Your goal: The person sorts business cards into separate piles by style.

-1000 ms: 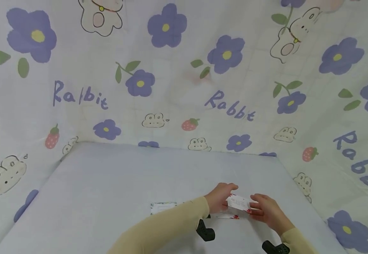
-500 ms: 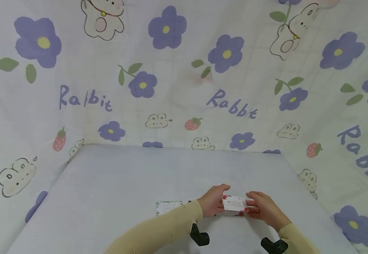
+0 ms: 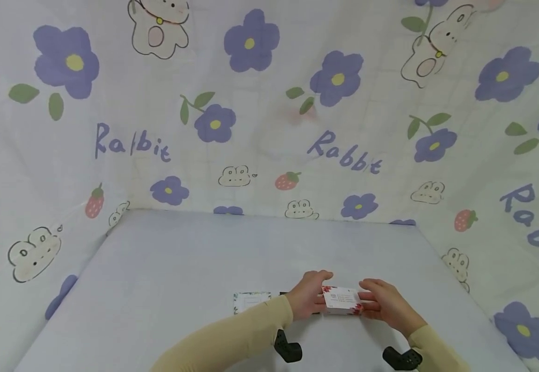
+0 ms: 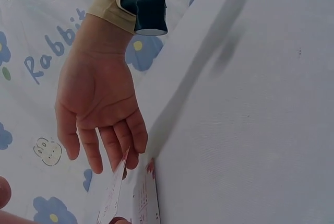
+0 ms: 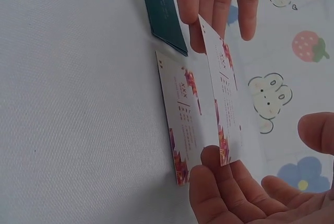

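A white card (image 3: 341, 297) with red corner designs is held between the fingertips of my left hand (image 3: 304, 297) and right hand (image 3: 390, 305). The fingers of both hands stay fairly straight at its opposite ends, thumbs raised away from it. Just below it lies a matching card (image 5: 180, 109) with red-orange print on the white surface. In the right wrist view, the upper card (image 5: 219, 88) stands apart from the lower one. Past my left fingers lie dark green cards (image 5: 164, 15), mostly hidden by that hand in the head view.
To the left on the white table (image 3: 181, 258) lies a white card with a leafy border (image 3: 251, 301), partly behind my left sleeve (image 3: 232, 336). A cloth wall (image 3: 260, 113) printed with flowers and rabbits rises around the table. A black wrist camera (image 3: 288, 347) hangs under the left forearm.
The tilted card has levelled and come over the matching card beneath, with its edges closer in line. My left hand has shifted slightly left, and the head view has turned a little.
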The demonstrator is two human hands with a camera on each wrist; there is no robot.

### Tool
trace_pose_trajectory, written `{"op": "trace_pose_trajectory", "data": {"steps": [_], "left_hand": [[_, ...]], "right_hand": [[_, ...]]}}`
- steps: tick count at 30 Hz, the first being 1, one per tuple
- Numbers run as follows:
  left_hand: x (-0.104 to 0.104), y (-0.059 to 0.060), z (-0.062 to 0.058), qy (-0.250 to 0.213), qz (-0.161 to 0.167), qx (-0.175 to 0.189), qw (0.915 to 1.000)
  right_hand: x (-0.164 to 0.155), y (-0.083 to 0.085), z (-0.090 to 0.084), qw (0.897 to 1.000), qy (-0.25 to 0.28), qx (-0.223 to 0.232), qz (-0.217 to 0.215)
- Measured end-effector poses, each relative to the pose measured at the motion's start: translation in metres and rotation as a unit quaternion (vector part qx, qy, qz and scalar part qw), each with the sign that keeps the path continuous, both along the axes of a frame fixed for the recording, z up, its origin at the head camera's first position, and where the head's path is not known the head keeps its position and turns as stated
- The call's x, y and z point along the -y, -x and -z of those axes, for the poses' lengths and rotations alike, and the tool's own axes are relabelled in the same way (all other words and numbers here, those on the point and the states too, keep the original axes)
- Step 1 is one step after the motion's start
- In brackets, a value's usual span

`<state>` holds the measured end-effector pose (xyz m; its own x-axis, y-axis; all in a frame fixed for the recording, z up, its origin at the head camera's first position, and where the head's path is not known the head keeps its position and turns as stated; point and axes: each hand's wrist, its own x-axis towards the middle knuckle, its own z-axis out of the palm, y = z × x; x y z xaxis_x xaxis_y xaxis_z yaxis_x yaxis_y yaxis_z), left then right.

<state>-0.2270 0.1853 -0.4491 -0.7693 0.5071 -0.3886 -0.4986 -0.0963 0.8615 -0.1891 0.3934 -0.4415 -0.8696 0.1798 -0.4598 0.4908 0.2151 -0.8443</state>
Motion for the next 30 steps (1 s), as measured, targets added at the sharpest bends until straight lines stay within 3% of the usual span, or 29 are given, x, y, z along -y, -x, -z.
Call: {"op": "trace_pose_trajectory", "data": {"steps": [7,21,30], "left_hand": [[-0.002,0.000,0.008,-0.013,-0.019,-0.003,0.9997],[-0.004,0.003,0.015,-0.005,-0.001,0.019,0.9998],[-0.005,0.008,0.014,-0.001,-0.006,0.027,0.9996]], "right_hand": [[0.002,0.001,0.001,1.000,-0.006,0.006,-0.002],[0.003,0.005,0.012,0.999,-0.053,0.002,-0.009],[0.002,0.004,0.007,0.996,-0.083,-0.021,-0.020]]}}
